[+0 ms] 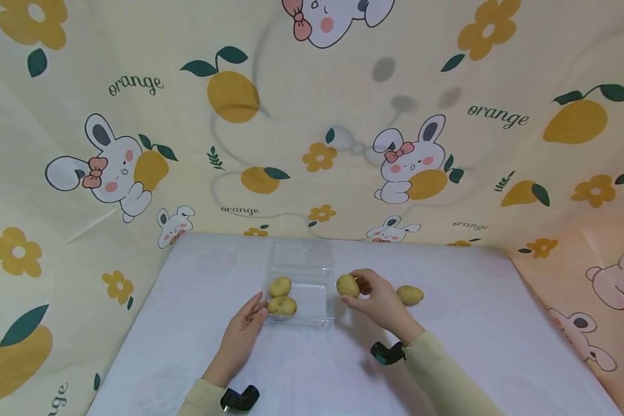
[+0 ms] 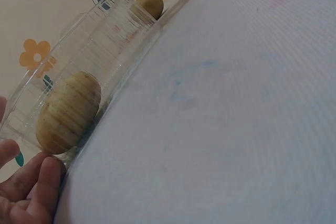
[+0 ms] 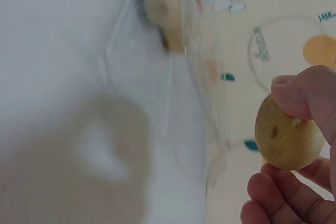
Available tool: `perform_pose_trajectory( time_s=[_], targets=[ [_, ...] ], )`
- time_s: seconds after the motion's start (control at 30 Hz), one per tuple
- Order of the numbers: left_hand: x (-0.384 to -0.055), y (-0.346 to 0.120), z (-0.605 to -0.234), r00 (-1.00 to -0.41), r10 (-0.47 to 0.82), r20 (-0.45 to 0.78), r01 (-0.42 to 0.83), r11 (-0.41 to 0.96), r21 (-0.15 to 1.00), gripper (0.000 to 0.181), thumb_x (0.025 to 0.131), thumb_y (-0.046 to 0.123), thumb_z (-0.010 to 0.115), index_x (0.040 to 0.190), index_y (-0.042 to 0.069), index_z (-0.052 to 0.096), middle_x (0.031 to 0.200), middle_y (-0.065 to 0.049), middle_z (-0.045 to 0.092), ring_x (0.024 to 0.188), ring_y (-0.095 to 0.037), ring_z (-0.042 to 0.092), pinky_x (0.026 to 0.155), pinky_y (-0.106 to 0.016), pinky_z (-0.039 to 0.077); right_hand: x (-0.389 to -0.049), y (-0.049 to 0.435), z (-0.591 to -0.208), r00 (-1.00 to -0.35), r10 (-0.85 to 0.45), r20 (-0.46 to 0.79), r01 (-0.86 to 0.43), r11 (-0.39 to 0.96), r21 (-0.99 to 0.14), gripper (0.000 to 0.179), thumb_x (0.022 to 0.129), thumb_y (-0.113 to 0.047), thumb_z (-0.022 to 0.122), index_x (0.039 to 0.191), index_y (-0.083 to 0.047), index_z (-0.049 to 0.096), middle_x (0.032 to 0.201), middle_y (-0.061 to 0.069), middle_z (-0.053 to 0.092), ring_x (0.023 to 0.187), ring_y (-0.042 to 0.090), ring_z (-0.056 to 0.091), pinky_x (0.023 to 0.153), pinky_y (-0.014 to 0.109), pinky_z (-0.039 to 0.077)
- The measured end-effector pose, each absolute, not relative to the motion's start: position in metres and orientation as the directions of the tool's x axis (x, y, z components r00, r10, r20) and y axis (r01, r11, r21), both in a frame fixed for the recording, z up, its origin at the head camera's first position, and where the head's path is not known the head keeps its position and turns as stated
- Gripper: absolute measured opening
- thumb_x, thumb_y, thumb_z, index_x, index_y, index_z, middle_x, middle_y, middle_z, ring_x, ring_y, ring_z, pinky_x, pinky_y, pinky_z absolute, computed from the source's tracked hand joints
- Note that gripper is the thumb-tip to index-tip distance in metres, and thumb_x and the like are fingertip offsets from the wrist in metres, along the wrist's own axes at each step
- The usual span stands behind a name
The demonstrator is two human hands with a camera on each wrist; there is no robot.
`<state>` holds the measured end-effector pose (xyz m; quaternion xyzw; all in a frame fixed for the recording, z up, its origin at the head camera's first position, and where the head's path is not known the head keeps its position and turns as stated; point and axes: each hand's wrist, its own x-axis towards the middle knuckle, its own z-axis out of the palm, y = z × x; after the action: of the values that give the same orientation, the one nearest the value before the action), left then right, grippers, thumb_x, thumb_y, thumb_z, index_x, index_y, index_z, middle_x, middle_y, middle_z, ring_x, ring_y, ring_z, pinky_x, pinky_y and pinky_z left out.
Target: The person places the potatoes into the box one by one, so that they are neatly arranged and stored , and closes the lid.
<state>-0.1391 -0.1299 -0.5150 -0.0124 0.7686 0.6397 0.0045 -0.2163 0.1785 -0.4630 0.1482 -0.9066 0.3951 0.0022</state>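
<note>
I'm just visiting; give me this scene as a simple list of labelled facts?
container: clear plastic box, lid open
in the box: two potatoes, on its left side
right hand: holds a potato right of the box
left hand: at the box's left edge
on the table: at least one loose potato
backdrop: cream, printed with rabbits and fruit

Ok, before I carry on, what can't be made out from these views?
Right wrist view: the two potatoes inside the clear container are blurred, so skin marks are lost.
Left wrist view: the top edge cuts off part of the held potato.
Left wrist view: the left and bottom edges crop the left hand.
Head view: the right hand partly hides the held potato.
</note>
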Motion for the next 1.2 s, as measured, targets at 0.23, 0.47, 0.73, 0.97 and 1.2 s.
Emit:
perform_pose_trajectory(
  time_s=[0.23,0.47,0.73,0.97,1.2],
  targets=[
    [-0.140,-0.130,-0.514,-1.000,-0.010,-0.024,-0.025,0.177,0.984,0.049,0.102,0.023,0.052,0.147,0.008,0.040,0.136,-0.015,0.054,0.123,-0.027,0.052,0.103,-0.045,0.042,-0.224,0.143,-0.462,-0.941,-0.320,0.112,-0.294,0.605,-0.740,0.050,0.078,-0.037,0.082,0.118,-0.015,0.062,0.096,-0.005,0.062,0.086,0.016,0.058,0.078,0.036,0.052],
    [-0.141,-0.131,-0.515,-0.999,-0.015,-0.032,-0.034,0.166,0.985,0.049,0.102,0.022,0.052,0.147,0.008,0.040,0.136,-0.015,0.053,0.122,-0.026,0.052,0.103,-0.044,0.042,-0.232,0.113,-0.470,-0.929,-0.359,0.089,-0.316,0.643,-0.697,0.052,0.079,-0.037,0.080,0.121,-0.013,0.060,0.098,-0.005,0.062,0.088,0.013,0.058,0.075,0.031,0.050],
    [-0.141,-0.131,-0.515,-0.999,-0.007,-0.038,-0.039,0.152,0.988,0.049,0.102,0.022,0.052,0.147,0.008,0.040,0.136,-0.015,0.053,0.123,-0.026,0.052,0.103,-0.043,0.042,-0.242,0.087,-0.481,-0.925,-0.377,0.045,-0.332,0.744,-0.581,0.050,0.080,-0.036,0.079,0.118,-0.009,0.061,0.096,-0.002,0.061,0.085,0.014,0.057,0.075,0.031,0.050],
    [-0.142,-0.132,-0.517,-1.000,-0.001,-0.027,-0.026,0.146,0.989,0.049,0.102,0.022,0.053,0.147,0.007,0.040,0.135,-0.015,0.054,0.122,-0.024,0.052,0.103,-0.041,0.042,-0.242,0.076,-0.489,-0.932,-0.358,0.055,-0.337,0.806,-0.487,0.053,0.081,-0.044,0.076,0.118,-0.009,0.063,0.092,-0.004,0.062,0.080,0.011,0.056,0.069,0.028,0.049],
    [-0.142,-0.132,-0.517,-1.000,-0.005,-0.022,-0.022,0.144,0.989,0.049,0.102,0.020,0.053,0.146,0.006,0.040,0.135,-0.015,0.054,0.121,-0.023,0.053,0.102,-0.039,0.042,-0.244,0.073,-0.498,-0.931,-0.354,0.086,-0.356,0.833,-0.424,0.048,0.082,-0.044,0.072,0.114,-0.009,0.065,0.092,-0.002,0.065,0.078,0.013,0.057,0.067,0.028,0.048]
  ],
)
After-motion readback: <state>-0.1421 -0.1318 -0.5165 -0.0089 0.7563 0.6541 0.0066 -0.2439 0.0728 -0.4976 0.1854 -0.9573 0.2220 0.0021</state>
